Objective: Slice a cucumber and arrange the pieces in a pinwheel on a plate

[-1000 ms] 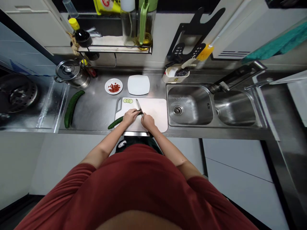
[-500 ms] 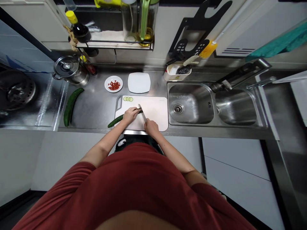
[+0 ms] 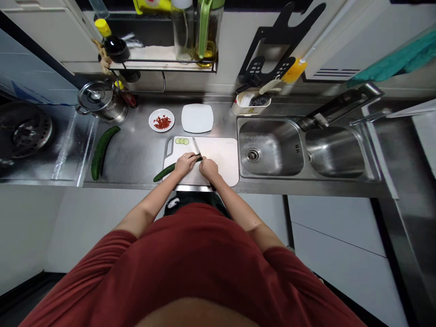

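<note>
My left hand is closed over a cucumber that lies slanted across the lower left of the white cutting board. My right hand grips a knife, whose blade points up and to the left, crossing the cucumber's right end beside my left fingers. Several pale green cucumber slices overlap at the board's upper left, near its grey handle. How deep the blade sits in the cucumber cannot be made out.
Behind the board are a plate of chopped red pieces and a square white plate. Another cucumber and a lidded pot are at left. A double sink adjoins at right, below a utensil holder.
My right hand has moved up and slightly left with the knife, so the blade reaches farther past the cucumber toward the slices. My left hand holds its place.
</note>
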A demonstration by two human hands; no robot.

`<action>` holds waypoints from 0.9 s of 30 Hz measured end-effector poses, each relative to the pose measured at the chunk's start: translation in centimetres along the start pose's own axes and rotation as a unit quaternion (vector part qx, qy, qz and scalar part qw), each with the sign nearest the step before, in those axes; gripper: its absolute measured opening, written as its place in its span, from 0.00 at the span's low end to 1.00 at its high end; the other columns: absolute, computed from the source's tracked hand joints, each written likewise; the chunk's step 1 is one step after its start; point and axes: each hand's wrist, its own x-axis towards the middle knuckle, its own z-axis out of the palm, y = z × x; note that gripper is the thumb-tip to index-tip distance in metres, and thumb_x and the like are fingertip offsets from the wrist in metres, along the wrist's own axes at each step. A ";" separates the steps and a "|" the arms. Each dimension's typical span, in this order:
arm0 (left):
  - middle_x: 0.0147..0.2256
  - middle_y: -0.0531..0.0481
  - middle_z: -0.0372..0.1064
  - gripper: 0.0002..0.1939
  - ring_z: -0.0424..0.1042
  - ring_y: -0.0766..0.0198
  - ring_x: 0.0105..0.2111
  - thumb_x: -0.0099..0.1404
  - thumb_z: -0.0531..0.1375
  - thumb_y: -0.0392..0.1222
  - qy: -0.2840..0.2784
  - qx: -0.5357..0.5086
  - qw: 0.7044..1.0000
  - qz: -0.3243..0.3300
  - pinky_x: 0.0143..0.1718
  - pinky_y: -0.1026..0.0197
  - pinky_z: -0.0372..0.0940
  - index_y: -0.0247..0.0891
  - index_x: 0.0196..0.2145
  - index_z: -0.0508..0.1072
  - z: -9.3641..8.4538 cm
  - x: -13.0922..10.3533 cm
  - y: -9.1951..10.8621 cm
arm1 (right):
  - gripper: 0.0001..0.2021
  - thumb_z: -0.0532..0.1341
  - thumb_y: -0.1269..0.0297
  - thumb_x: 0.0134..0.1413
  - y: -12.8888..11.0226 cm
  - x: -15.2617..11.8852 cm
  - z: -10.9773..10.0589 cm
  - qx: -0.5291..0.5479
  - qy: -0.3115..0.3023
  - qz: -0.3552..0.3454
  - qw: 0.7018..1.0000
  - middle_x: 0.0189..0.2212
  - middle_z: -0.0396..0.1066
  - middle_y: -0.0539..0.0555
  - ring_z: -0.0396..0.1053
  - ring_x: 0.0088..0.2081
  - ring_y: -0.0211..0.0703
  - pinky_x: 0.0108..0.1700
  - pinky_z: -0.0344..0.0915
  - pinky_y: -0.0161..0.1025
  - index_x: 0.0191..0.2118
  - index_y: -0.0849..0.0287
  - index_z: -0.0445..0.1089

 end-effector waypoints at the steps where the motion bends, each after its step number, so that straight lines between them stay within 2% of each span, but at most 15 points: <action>1: 0.45 0.46 0.71 0.15 0.69 0.61 0.44 0.70 0.51 0.43 0.000 0.001 1.000 -0.002 0.46 0.58 0.65 0.43 0.47 0.76 0.0 0.0 0.0 | 0.15 0.47 0.68 0.64 -0.1 0.2 -0.1 0.002 0.000 -0.001 1.000 0.44 0.72 0.63 0.71 0.47 0.52 0.46 0.65 0.42 0.53 0.63 0.62; 5: 0.45 0.46 0.71 0.15 0.69 0.61 0.44 0.70 0.51 0.43 0.000 0.001 1.000 -0.004 0.46 0.58 0.65 0.44 0.47 0.76 0.1 -0.1 -0.1 | 0.16 0.46 0.68 0.65 0.1 0.0 -0.2 0.001 -0.002 0.001 1.000 0.44 0.72 0.63 0.71 0.47 0.52 0.46 0.64 0.42 0.54 0.63 0.61; 15: 0.45 0.46 0.71 0.16 0.68 0.61 0.43 0.71 0.50 0.43 -0.002 0.003 1.000 0.001 0.45 0.58 0.65 0.43 0.47 0.76 -0.1 0.0 0.0 | 0.14 0.46 0.67 0.65 2.0 -3.9 1.3 -0.020 -0.040 0.011 0.999 0.42 0.73 0.63 0.71 0.46 0.51 0.46 0.64 0.42 0.53 0.63 0.61; 20: 0.45 0.45 0.71 0.15 0.68 0.60 0.44 0.70 0.51 0.43 -0.007 -0.005 1.000 0.001 0.45 0.57 0.65 0.43 0.47 0.76 0.0 0.1 -0.1 | 0.14 0.46 0.68 0.65 2.0 -3.3 1.8 -0.023 -0.037 0.006 0.999 0.42 0.72 0.64 0.71 0.45 0.52 0.45 0.64 0.42 0.52 0.63 0.61; 27: 0.45 0.46 0.71 0.15 0.68 0.61 0.43 0.70 0.51 0.43 -0.007 -0.002 1.000 0.001 0.46 0.57 0.65 0.43 0.47 0.76 -0.1 0.1 0.0 | 0.14 0.46 0.68 0.65 1.4 -2.0 1.2 -0.022 -0.028 0.003 0.999 0.42 0.72 0.63 0.71 0.45 0.53 0.45 0.65 0.43 0.51 0.63 0.62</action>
